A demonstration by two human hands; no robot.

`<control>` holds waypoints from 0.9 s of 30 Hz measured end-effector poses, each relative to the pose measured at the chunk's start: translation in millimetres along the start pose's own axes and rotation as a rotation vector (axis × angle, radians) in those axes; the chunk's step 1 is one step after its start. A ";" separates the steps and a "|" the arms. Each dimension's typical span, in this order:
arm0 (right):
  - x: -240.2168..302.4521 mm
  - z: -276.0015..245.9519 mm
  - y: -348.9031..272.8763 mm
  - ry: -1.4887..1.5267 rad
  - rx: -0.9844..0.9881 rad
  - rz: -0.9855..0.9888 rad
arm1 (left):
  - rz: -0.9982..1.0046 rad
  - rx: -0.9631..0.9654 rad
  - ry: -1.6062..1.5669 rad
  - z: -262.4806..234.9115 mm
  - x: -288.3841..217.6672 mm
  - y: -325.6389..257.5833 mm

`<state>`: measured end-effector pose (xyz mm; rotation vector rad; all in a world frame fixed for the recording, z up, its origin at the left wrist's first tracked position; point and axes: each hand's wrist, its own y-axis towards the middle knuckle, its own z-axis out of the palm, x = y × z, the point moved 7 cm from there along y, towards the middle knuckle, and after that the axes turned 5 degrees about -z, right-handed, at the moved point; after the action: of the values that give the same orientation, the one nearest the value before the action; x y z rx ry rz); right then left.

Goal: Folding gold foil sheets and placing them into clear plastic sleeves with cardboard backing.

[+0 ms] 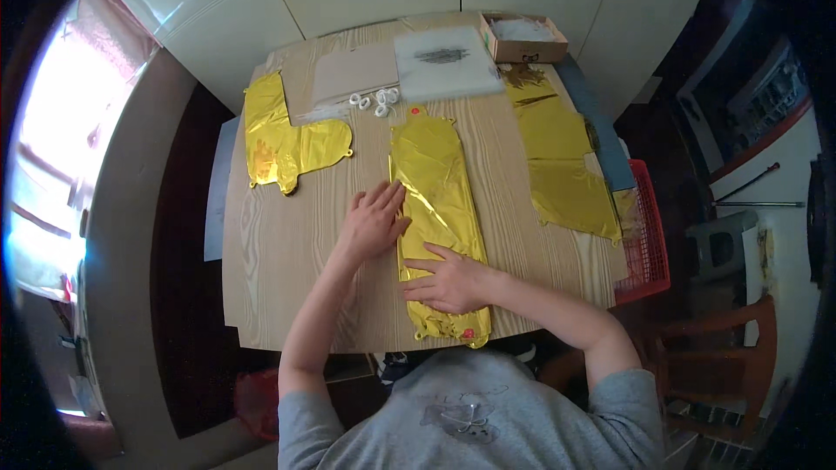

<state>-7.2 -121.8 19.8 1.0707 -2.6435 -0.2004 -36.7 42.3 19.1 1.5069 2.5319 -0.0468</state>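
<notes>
**Two Hands Rest on a Long Strip of Gold Foil**

The fingers of your left hand lie extended and released along the left edge of the long foil piece, while those of your right hand, fanned out and grasping nothing, rest across its nearer half. The long foil piece lies lengthwise before you on the wood-grain counter, a red spot near each end. Just beyond its far end, to the left, sit small white rings; behind them are a beige sheet and a pale sheet with a dark smudge. An L-shaped foil piece lies to its left, and a larger foil piece to its right. Beyond it, at the far right, stands an orange-brown box; a red basket is well to its right.
</notes>
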 end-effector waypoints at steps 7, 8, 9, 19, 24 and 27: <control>0.5 0.5 -0.5 0.002 0.039 0.015 | -0.088 0.135 0.017 5.8 33.9 35.7; 1.0 -0.4 -0.4 -0.001 0.039 0.013 | -0.096 0.139 0.020 6.1 37.9 40.7; 2.2 -1.4 -0.8 -0.002 0.039 0.012 | -0.104 0.144 0.022 6.9 41.3 45.1; 14.1 1.0 -8.6 0.068 0.079 0.032 | -0.107 0.090 0.094 11.3 42.8 44.6; 29.6 -5.6 -24.1 0.076 0.015 0.025 | -0.128 0.101 0.117 0.8 22.1 17.1; 42.6 -40.5 -44.4 0.173 -0.203 0.147 | -0.100 0.059 0.089 -2.4 9.0 -8.6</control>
<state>5.4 -184.2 56.7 0.7885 -2.4718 -0.3220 -48.7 46.2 19.1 1.4329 2.6974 -0.0705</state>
